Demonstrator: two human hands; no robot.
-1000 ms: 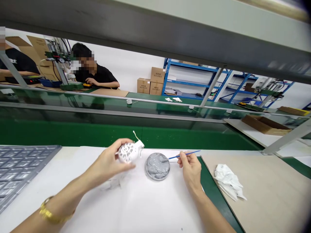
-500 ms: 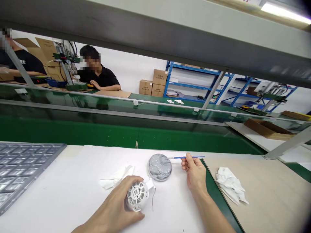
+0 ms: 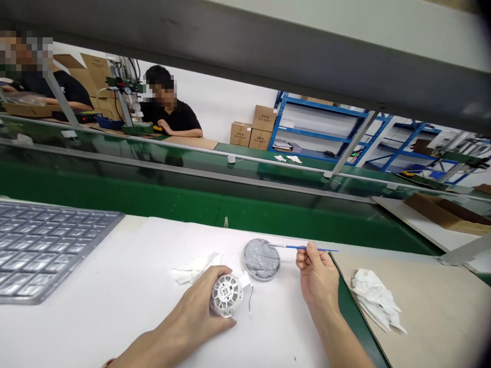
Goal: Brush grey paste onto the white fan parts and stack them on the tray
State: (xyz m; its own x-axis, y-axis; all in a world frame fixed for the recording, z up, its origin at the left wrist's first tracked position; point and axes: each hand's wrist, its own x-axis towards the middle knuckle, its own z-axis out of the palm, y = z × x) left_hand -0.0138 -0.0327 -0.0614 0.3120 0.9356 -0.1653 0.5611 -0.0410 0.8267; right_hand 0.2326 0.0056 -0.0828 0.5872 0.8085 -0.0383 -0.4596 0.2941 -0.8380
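Note:
My left hand (image 3: 199, 301) is closed around a round white housing (image 3: 227, 295) with radial ribs, a square centre and a thin wire hanging from its side. Between thumb and fingers, my right hand (image 3: 318, 271) pinches a thin blue paintbrush (image 3: 293, 247). The brush tip touches or hovers at the upper right of a round dish of grey paste (image 3: 261, 259); I cannot tell which. That dish rests on the white paper, just beyond the housing. A crumpled white tissue (image 3: 195, 268) lies behind my left hand.
A grey compartment tray (image 3: 49, 250) stands at the left. Another crumpled tissue (image 3: 378, 301) lies on the brown board (image 3: 433, 306) at the right. Beyond the green belt (image 3: 172, 197) two people sit at work. A metal beam (image 3: 268, 46) crosses overhead.
The view has turned a little to the left, so most things sit further right. Both hands keep their holds, and the brush tip stays at the dish.

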